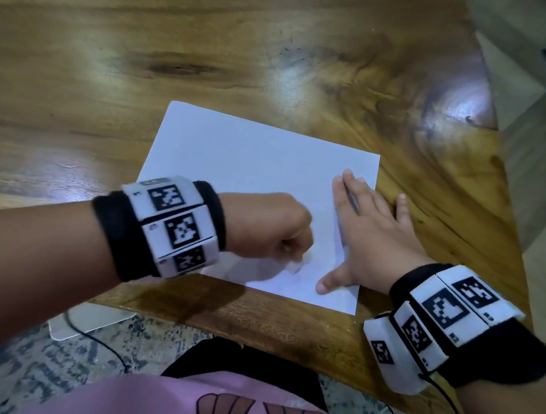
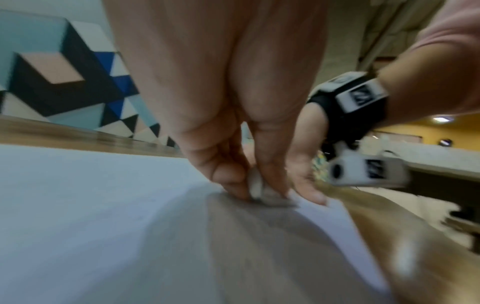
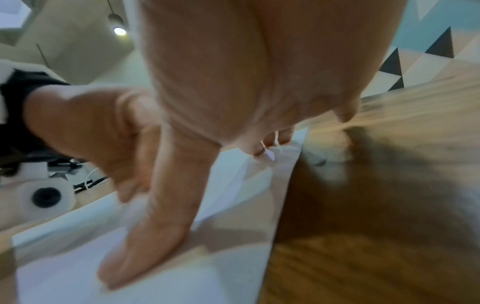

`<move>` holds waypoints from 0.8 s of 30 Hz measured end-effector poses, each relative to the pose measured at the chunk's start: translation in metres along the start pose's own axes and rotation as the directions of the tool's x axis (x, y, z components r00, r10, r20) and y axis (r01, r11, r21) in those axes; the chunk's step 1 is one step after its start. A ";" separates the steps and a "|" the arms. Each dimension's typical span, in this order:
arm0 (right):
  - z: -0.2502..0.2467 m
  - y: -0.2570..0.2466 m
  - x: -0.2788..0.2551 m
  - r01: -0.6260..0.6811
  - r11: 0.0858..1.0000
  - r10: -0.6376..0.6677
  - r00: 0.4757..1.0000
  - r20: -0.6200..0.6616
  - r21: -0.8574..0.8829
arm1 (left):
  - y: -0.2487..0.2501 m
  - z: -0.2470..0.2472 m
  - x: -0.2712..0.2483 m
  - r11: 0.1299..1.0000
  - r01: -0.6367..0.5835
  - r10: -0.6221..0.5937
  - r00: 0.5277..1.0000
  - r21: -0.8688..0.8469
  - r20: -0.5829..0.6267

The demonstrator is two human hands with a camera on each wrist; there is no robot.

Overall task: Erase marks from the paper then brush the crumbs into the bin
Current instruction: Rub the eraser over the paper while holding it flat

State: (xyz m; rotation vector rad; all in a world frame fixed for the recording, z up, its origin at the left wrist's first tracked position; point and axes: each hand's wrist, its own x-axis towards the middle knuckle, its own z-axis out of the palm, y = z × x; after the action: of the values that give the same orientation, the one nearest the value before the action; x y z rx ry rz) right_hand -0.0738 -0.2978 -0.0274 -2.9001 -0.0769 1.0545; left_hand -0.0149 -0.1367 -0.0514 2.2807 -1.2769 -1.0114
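Pinching a small eraser (image 2: 255, 186) in curled fingers, left hand (image 1: 272, 227) rubs the paper (image 1: 251, 169); right hand (image 1: 371, 236) lies flat, fingers spread, holding it down.

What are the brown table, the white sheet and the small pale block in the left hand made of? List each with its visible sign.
Brown table: wood, glossy finish; grain, knots and glare show.
White sheet: thin matte paper; it lies flat.
Small pale block, pinched in the left hand: probably a rubber or vinyl eraser, though blur leaves that open.
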 end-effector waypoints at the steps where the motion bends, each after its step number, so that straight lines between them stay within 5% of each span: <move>1: 0.000 0.000 0.000 0.000 1.000 0.000 1.000 -0.003 -0.004 | -0.010 0.007 -0.005 0.998 0.062 -0.062 0.997 0.004 0.050; 4: 0.000 0.000 -0.001 0.006 1.000 -0.006 1.000 -0.013 -0.009 | -0.018 0.004 -0.015 0.993 -0.009 -0.011 0.985 0.114 0.174; 6: 0.000 0.000 -0.001 0.014 1.000 -0.014 1.000 -0.015 -0.010 | -0.008 -0.013 -0.008 0.998 0.036 -0.042 0.993 0.053 0.113; 10: -0.001 -0.001 0.000 0.011 1.000 -0.011 1.000 -0.018 -0.018 | 0.023 -0.033 0.019 0.998 -0.059 0.060 0.994 0.018 -0.089; 19: 0.000 0.000 0.001 -0.006 1.000 0.006 1.000 -0.010 -0.020 | 0.000 -0.006 -0.024 0.999 -0.038 0.041 0.993 -0.025 0.111; 24: 0.000 -0.002 0.002 -0.013 1.000 0.014 1.000 0.007 -0.024 | 0.000 -0.032 -0.008 1.000 -0.012 0.013 0.991 0.004 -0.133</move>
State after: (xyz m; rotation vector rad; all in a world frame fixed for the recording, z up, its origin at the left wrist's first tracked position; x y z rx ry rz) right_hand -0.0724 -0.2957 -0.0283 -2.9219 -0.0707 1.0738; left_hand 0.0059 -0.1315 -0.0261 2.2975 -1.2377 -0.8383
